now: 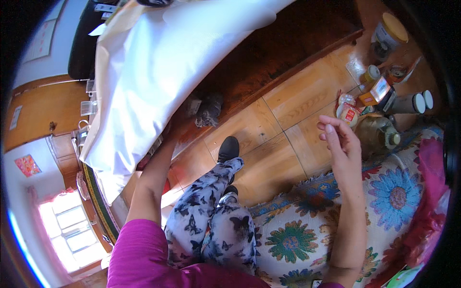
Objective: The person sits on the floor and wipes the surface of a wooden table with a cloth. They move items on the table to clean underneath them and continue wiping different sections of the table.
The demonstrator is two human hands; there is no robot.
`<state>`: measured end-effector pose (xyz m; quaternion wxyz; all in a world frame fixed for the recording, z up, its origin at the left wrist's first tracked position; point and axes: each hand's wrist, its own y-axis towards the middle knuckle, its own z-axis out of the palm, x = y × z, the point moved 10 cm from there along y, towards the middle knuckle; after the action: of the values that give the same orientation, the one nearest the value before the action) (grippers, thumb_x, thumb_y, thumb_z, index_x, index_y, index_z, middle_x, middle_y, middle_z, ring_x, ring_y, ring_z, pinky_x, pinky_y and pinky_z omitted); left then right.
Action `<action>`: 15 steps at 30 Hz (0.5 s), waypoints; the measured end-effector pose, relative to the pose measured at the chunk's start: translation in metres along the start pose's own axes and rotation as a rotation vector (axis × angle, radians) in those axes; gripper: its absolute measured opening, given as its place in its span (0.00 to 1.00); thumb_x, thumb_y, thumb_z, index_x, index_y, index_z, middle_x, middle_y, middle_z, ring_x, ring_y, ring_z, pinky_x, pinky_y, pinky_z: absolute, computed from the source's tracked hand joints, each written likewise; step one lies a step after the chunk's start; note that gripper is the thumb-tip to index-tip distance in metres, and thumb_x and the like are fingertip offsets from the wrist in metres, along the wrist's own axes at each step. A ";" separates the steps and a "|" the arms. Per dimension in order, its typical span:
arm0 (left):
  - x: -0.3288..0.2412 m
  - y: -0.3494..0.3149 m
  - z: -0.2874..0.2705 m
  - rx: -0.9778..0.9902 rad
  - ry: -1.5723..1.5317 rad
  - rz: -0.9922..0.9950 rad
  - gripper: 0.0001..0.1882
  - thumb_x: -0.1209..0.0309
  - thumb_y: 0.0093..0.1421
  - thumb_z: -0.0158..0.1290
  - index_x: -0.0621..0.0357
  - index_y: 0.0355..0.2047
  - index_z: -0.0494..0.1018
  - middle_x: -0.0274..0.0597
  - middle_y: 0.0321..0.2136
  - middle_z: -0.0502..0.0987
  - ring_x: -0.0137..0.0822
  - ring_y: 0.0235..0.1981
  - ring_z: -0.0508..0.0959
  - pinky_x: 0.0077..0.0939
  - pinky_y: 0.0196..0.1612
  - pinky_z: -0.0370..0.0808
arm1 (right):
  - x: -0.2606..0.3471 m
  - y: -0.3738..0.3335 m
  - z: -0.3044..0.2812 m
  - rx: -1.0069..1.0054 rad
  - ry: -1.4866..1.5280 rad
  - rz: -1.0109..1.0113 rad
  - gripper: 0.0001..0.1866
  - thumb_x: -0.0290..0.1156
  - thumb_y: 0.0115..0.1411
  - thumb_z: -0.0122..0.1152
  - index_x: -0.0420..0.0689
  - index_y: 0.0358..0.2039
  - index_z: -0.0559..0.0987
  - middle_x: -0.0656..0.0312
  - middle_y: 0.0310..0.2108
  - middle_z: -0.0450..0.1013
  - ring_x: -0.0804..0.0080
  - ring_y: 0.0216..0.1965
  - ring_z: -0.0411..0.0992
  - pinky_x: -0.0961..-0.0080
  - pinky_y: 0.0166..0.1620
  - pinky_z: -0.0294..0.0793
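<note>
My left forearm (154,177) reaches in under a large glossy white cloth (149,77) that hangs over a dark wooden table. The left hand is lost in the shadow beneath the cloth, so its fingers do not show. Close to that spot, a crumpled dark plastic bag (210,110) lies at the base of the table. My right hand (342,141) is raised over the floor with nothing in it, fingers loosely bent and thumb apart. Just beyond it sits a small package (347,114) with a red and white label.
On the right floor stand a tub with a yellow lid (394,29), an orange box (374,91), a white-capped jar (410,103) and a large clear bottle (377,133). A flower-patterned sofa cover (293,240) lies beside my legs. Glass mugs (88,108) stand at the left.
</note>
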<state>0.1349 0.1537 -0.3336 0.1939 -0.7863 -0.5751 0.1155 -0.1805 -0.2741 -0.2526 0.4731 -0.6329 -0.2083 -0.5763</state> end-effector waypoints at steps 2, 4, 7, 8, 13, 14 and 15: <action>-0.003 -0.019 -0.023 -0.160 -0.028 0.068 0.50 0.59 0.52 0.65 0.66 0.70 0.55 0.62 0.68 0.61 0.55 0.71 0.59 0.41 0.72 0.56 | 0.008 0.000 0.014 0.054 -0.011 -0.039 0.14 0.32 0.72 0.55 0.39 0.52 0.79 0.66 0.41 0.77 0.83 0.41 0.72 0.83 0.47 0.72; -0.033 -0.040 -0.041 -0.151 -0.029 0.050 0.50 0.59 0.53 0.64 0.66 0.70 0.54 0.63 0.67 0.61 0.56 0.70 0.59 0.40 0.73 0.55 | 0.010 -0.002 0.018 0.057 -0.026 -0.107 0.13 0.32 0.71 0.57 0.40 0.52 0.80 0.66 0.39 0.77 0.82 0.39 0.72 0.82 0.44 0.72; -0.056 -0.065 -0.058 -0.185 -0.048 0.156 0.46 0.56 0.54 0.63 0.61 0.68 0.58 0.62 0.66 0.64 0.57 0.67 0.64 0.42 0.69 0.62 | 0.017 -0.008 0.023 0.114 -0.126 -0.180 0.15 0.33 0.69 0.59 0.43 0.53 0.79 0.64 0.41 0.77 0.79 0.39 0.73 0.80 0.43 0.73; -0.083 -0.076 -0.064 -0.168 -0.100 0.175 0.44 0.55 0.55 0.63 0.59 0.68 0.60 0.61 0.66 0.64 0.56 0.66 0.66 0.44 0.67 0.65 | 0.017 -0.011 0.023 0.140 -0.114 -0.153 0.16 0.34 0.68 0.61 0.43 0.54 0.78 0.64 0.42 0.77 0.78 0.41 0.73 0.79 0.44 0.73; -0.196 -0.153 -0.108 -0.140 -0.198 0.402 0.43 0.62 0.51 0.67 0.59 0.65 0.62 0.60 0.51 0.71 0.60 0.54 0.74 0.44 0.59 0.72 | 0.005 -0.018 0.046 0.264 -0.039 -0.082 0.31 0.40 0.62 0.70 0.38 0.61 0.71 0.55 0.52 0.73 0.74 0.47 0.72 0.75 0.49 0.75; -0.214 -0.166 -0.113 -0.131 -0.208 0.438 0.42 0.63 0.50 0.67 0.59 0.64 0.63 0.60 0.51 0.71 0.59 0.54 0.74 0.43 0.59 0.72 | 0.005 -0.020 0.049 0.267 0.001 -0.060 0.35 0.41 0.61 0.71 0.37 0.62 0.69 0.53 0.52 0.73 0.73 0.47 0.72 0.74 0.50 0.75; -0.230 -0.177 -0.117 -0.121 -0.220 0.473 0.42 0.64 0.50 0.67 0.59 0.64 0.63 0.60 0.51 0.71 0.59 0.54 0.74 0.43 0.59 0.72 | 0.006 -0.022 0.053 0.273 0.040 -0.036 0.38 0.42 0.60 0.73 0.36 0.64 0.68 0.51 0.53 0.72 0.73 0.47 0.71 0.73 0.50 0.75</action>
<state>-0.0412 -0.0379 -0.1604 0.0505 -0.8918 -0.3989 0.2076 -0.1688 -0.2209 -0.2334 0.5485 -0.5471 -0.2868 -0.5635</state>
